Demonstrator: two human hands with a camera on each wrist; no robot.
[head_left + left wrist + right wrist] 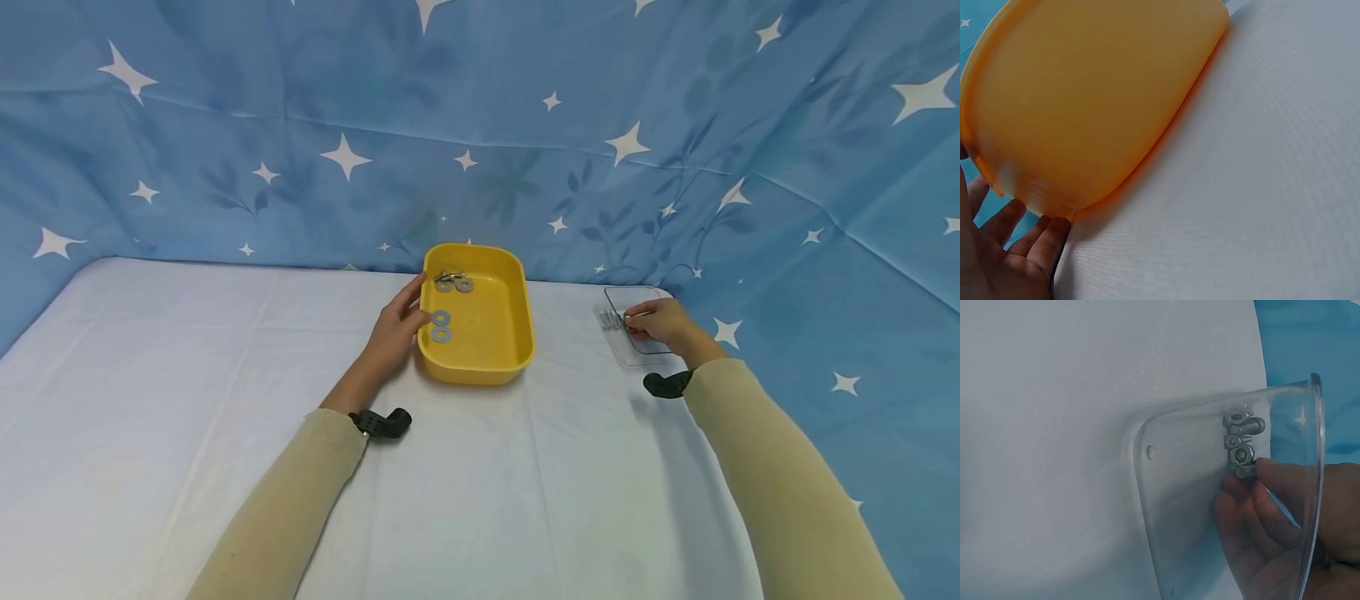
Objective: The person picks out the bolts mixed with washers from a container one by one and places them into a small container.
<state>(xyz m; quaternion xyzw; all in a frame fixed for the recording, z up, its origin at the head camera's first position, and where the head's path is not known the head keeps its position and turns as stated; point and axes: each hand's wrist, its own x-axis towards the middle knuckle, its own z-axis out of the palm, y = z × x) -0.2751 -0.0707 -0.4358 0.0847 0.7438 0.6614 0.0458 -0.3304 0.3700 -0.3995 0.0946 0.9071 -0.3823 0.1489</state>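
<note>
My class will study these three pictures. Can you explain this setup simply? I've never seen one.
There is no robot, just a person working bare-handed. The wide picture comes from a camera worn on the head; the others from cameras on the left and right wrists. On the white cloth sit a yellow tray, holding washers and metal bolts, and a clear tray with small metal parts. The left hand holds the yellow tray's edge. The right hand reaches into the clear tray, its fingers seemingly pinching one small metal piece.
</note>
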